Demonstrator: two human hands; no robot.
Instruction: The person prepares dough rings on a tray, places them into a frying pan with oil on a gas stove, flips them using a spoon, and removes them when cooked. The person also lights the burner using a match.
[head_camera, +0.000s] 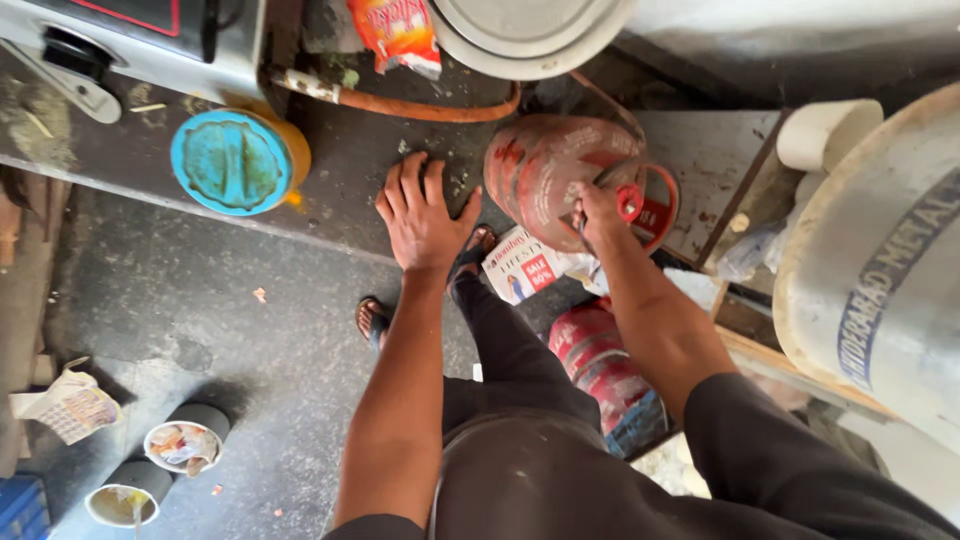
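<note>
My left hand lies flat with fingers spread on the dark stone counter. To its right stands a worn red gas cylinder. My right hand is closed on the valve fitting with its red knob at the cylinder's top ring. An orange rubber hose runs along the counter behind the cylinder. A second red cylinder stands on the floor below, beside my legs.
A yellow container with a teal lid sits at the counter's edge left of my hand. A steel stove, a snack packet and a round metal lid lie behind. A big white drum stands right. Cups sit on the floor.
</note>
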